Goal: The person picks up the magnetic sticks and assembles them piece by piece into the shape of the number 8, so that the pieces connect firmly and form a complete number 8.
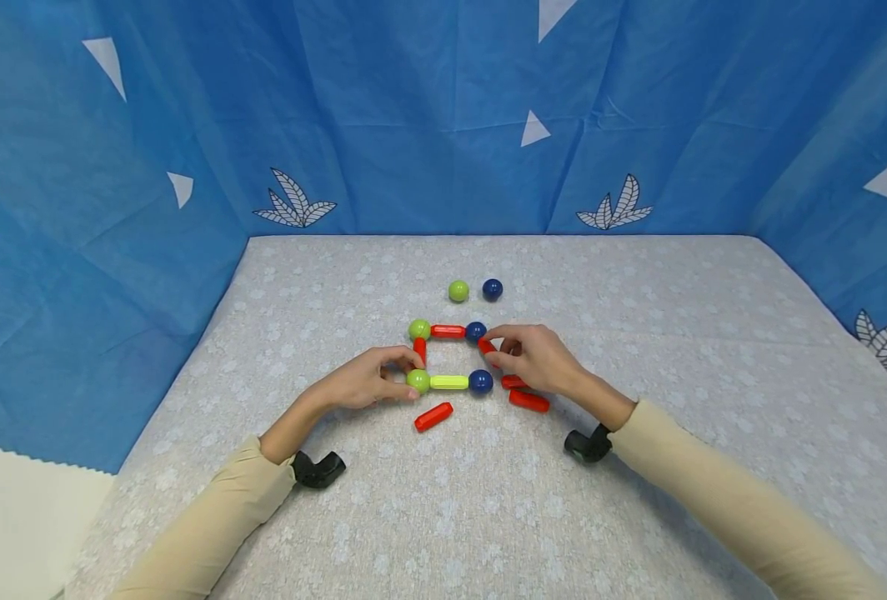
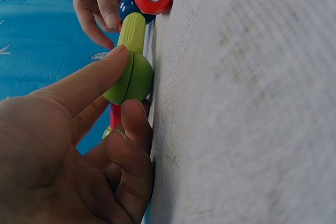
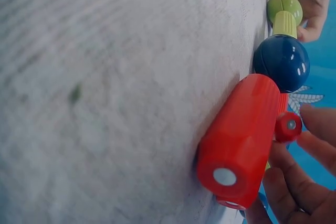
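Note:
My left hand [image 1: 368, 381] pinches the near green ball [image 1: 418, 381], one corner of a shape of magnetic rods and balls lying on the table. A yellow-green rod [image 1: 449, 382] joins that ball to a blue ball [image 1: 481, 382]. On the left side is a red rod [image 1: 419, 351], partly behind my fingers. Along the far side, a red rod [image 1: 448, 332] links a green ball [image 1: 419, 329] and a blue ball [image 1: 476, 332]. My right hand [image 1: 537, 356] pinches a slanting red magnetic rod [image 1: 488, 348] beside the far blue ball; whether they touch is unclear.
Two red rods lie below my right hand, the nearer red rod [image 1: 529, 401] fully visible. Another loose red rod [image 1: 433, 417] lies in front of the shape. Beyond it sit a loose green ball [image 1: 458, 291] and blue ball [image 1: 492, 289]. A blue curtain [image 1: 443, 125] hangs behind the table.

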`<action>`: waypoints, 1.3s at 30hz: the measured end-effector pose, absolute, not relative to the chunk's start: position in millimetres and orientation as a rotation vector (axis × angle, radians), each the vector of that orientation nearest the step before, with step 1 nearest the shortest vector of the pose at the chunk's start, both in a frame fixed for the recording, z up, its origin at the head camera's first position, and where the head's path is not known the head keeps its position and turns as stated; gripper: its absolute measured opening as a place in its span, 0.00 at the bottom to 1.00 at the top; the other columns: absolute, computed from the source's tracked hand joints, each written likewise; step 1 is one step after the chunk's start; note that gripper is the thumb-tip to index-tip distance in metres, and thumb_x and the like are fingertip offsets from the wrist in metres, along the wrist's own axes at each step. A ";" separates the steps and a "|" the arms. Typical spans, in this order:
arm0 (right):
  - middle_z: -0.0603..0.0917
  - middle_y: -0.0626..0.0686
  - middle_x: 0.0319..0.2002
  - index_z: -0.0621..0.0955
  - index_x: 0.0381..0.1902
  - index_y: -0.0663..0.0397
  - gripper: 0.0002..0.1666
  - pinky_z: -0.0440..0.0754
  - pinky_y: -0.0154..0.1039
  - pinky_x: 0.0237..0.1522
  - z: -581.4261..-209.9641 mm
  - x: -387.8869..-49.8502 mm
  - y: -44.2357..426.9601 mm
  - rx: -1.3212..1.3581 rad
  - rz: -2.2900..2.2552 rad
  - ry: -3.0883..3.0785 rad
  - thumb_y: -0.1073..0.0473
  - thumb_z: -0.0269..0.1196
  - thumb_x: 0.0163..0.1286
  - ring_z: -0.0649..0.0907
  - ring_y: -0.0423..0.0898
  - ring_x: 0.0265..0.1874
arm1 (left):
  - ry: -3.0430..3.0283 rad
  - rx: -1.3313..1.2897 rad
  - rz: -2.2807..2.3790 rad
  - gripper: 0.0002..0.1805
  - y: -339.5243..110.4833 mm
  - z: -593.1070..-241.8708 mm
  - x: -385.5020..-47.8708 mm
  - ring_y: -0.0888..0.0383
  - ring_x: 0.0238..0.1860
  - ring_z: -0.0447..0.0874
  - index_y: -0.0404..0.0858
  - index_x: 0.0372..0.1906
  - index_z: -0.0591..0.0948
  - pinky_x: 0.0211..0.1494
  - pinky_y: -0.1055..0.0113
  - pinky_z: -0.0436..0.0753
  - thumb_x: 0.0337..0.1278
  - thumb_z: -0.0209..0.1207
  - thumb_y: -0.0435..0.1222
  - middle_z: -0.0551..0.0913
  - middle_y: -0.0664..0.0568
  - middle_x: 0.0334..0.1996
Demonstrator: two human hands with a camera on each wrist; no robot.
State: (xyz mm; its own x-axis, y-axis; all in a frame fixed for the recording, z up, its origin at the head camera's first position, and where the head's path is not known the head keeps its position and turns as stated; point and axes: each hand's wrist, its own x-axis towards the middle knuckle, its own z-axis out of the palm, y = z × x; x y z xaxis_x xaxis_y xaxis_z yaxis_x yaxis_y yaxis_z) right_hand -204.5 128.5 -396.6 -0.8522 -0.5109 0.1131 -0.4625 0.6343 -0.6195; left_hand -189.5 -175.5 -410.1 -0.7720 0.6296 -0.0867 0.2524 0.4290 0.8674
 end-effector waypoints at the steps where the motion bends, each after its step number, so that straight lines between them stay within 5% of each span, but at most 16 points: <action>1: 0.82 0.46 0.28 0.84 0.54 0.54 0.17 0.76 0.40 0.29 -397.1 -204.5 128.2 -0.836 -1.019 2.765 0.58 0.67 0.68 0.78 0.43 0.26 | 2.287 0.750 1.290 0.17 -175.6 -410.2 -189.6 0.53 0.36 0.75 0.36 0.52 0.79 0.37 0.63 0.74 0.59 0.68 0.35 0.78 0.46 0.43; 20: 0.84 0.49 0.33 0.85 0.53 0.59 0.16 0.75 0.37 0.27 -394.9 -201.9 123.7 -0.826 -1.085 2.651 0.64 0.61 0.69 0.77 0.42 0.24 | 2.276 0.745 1.291 0.18 -176.0 -411.2 -190.2 0.53 0.36 0.74 0.37 0.52 0.79 0.38 0.63 0.74 0.59 0.68 0.35 0.78 0.47 0.44; 27: 0.80 0.47 0.29 0.84 0.55 0.59 0.17 0.68 0.36 0.25 -395.1 -205.7 120.5 -0.871 -1.054 2.562 0.61 0.62 0.71 0.73 0.43 0.20 | 2.281 0.709 1.259 0.17 -176.7 -409.5 -189.8 0.55 0.31 0.73 0.40 0.53 0.78 0.35 0.64 0.72 0.61 0.67 0.35 0.78 0.48 0.45; 39: 0.78 0.47 0.26 0.82 0.56 0.61 0.19 0.72 0.37 0.28 -396.9 -205.3 114.8 -0.877 -1.012 2.616 0.59 0.65 0.70 0.74 0.42 0.23 | 2.268 0.703 1.281 0.17 -175.7 -412.0 -190.4 0.56 0.29 0.72 0.40 0.52 0.79 0.33 0.65 0.71 0.60 0.67 0.35 0.78 0.48 0.45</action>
